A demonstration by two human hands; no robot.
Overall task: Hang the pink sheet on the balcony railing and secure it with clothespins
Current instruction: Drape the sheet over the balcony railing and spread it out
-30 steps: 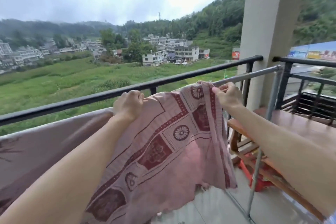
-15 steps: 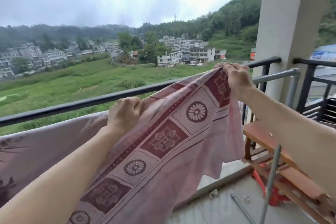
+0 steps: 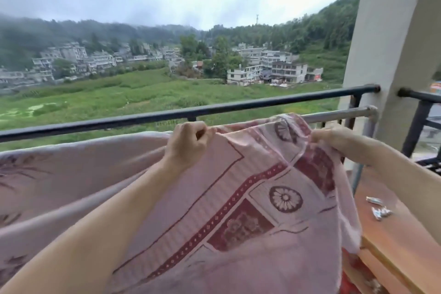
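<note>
Sheet [image 3: 238,203] gripped by L hand [image 3: 188,143] & R hand [image 3: 334,142] at rail [image 3: 338,115].

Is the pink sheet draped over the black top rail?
No, the pink sheet lies over the silver bar; the black top rail is bare.

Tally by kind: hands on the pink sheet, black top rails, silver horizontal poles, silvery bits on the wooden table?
Hands gripping the pink sheet: 2, left hand, right hand.
Black top rails: 2, one either side of the pillar.
Silver horizontal poles: 1.
Silvery bits on the wooden table: 2 clumps, too small to identify.
Total: 7.
</note>
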